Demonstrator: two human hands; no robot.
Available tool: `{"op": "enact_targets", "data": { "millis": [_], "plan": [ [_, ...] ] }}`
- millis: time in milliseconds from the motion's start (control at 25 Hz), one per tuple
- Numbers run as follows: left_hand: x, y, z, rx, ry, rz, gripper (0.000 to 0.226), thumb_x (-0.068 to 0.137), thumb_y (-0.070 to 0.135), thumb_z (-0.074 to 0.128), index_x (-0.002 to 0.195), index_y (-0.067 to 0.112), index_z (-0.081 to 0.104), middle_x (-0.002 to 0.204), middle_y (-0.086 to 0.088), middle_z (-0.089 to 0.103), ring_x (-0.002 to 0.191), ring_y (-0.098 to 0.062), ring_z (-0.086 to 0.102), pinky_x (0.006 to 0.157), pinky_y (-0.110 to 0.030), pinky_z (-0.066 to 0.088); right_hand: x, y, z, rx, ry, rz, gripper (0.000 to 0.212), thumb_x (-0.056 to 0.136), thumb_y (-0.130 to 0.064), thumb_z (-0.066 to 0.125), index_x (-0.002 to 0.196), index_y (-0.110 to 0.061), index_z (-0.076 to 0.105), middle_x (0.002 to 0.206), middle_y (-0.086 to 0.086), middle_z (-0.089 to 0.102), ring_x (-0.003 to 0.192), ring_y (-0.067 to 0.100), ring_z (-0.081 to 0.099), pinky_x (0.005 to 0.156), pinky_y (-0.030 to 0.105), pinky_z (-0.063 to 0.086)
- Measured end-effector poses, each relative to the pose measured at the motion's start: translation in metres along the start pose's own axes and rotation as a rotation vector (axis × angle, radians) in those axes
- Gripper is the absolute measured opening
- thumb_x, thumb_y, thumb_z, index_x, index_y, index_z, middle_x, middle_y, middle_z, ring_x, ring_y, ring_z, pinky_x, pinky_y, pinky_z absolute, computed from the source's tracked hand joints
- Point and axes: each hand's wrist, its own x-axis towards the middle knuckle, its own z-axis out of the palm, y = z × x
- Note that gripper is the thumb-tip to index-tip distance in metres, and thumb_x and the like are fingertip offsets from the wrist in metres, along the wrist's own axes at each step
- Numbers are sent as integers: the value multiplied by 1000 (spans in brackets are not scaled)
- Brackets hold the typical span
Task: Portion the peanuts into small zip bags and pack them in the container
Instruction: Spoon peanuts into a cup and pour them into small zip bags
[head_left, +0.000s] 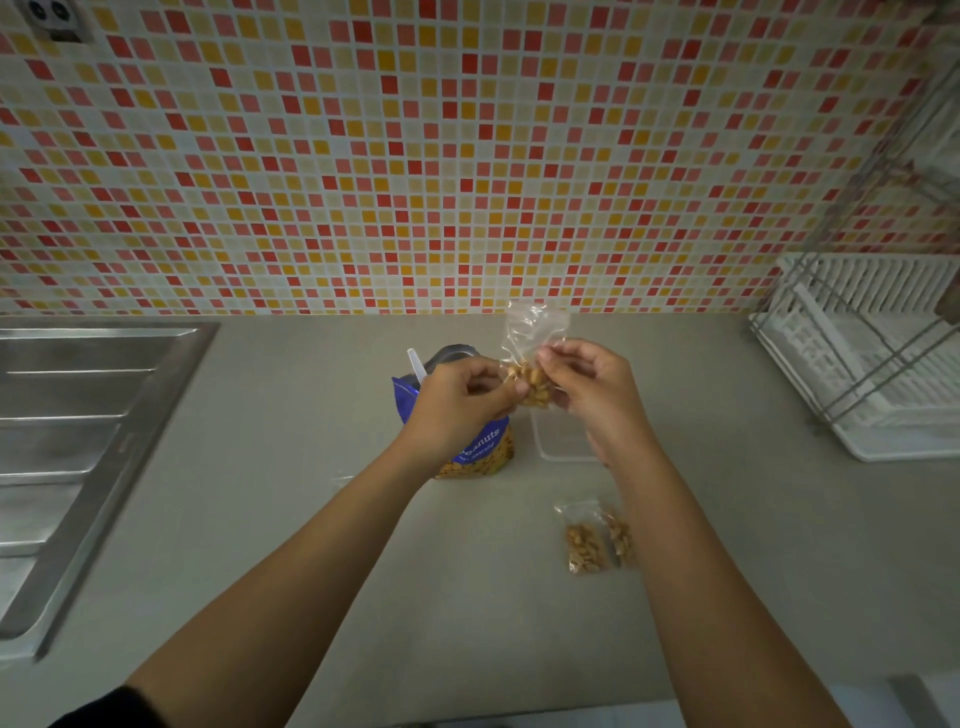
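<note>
Status: partway, probably early. Two filled bags (584, 545) lie on the counter (311, 519) near the right forearm, side by side, touching or overlapping. Can't tell if they're zipped. Neither is in the container (563, 441) yet. It sits on the counter just behind the right wrist: clear plastic, partly hidden by the arm, and the visible part looks empty.

A third small zip bag (530, 332) is held up above the counter, between the peanut pack (480, 449) and the container. The left hand (462, 397) pinches its left side with curled fingers, and the right hand (589, 384) pinches the right side the same way. My read: sealing step, portion in, top about to be closed. Whether the zip is shut isn't visible.

The bag is thin clear film, crinkled. Its upper part is empty and stands up above the fingers. The peanuts (532, 389) are bunched at the bottom between the two hands, a small portion roughly like the two on the counter.

The pack is blue, upright and open at the top, with a white spoon (415, 364) handle sticking out. Plenty of nuts show through its lower window.

Left to do, as I judge it: close this bag, fill more, then move all the bags into the container.

Sink (78, 415) at left and dish rack (872, 353) at right, neither involved.
</note>
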Motion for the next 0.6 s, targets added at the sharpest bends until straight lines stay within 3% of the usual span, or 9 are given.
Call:
{"op": "enact_targets", "data": {
  "millis": [160, 320, 400, 480, 600],
  "plan": [
    [-12, -10, 26, 29, 9, -17, 15, 87, 23, 63, 89, 10, 70, 82, -11, 73, 76, -19, 70, 80, -32, 58, -11, 18, -23, -33, 44, 32, 7, 87, -16, 63, 89, -21, 66, 86, 0, 70, 77, 10, 67, 66, 23, 54],
    [-43, -72, 37, 419, 16, 102, 40, 86, 45, 48, 90, 10, 67, 76, -11, 69, 72, -24, 65, 73, -34, 54, -27, 71, -50, -171, 70, 147, 5, 88, -16, 62, 92, -17, 65, 88, 5, 69, 75, 14, 63, 63, 23, 49],
    [-60, -114, 34, 599, -43, 47, 39, 91, 36, 48, 109, 7, 65, 100, -13, 71, 93, -26, 66, 86, -33, 52, -35, 104, -57, -317, 69, 193, 12, 87, -15, 62, 80, -24, 65, 84, 6, 69, 71, 16, 62, 63, 25, 50],
    [-75, -149, 25, 764, -88, -12, 51, 92, 39, 39, 127, 5, 56, 128, -16, 59, 118, -30, 58, 100, -33, 44, -43, 134, -56, -456, 42, 237, 11, 86, -17, 64, 78, -24, 64, 85, 5, 70, 72, 17, 64, 71, 31, 53],
    [-88, -187, 12, 952, -184, -5, 58, 94, 43, 29, 121, 2, 60, 126, -16, 61, 114, -33, 60, 89, -44, 50, -50, 159, -50, -572, 1, 256, 12, 86, -18, 64, 94, -11, 68, 92, 6, 71, 78, 16, 63, 74, 26, 51]
  ]
}}
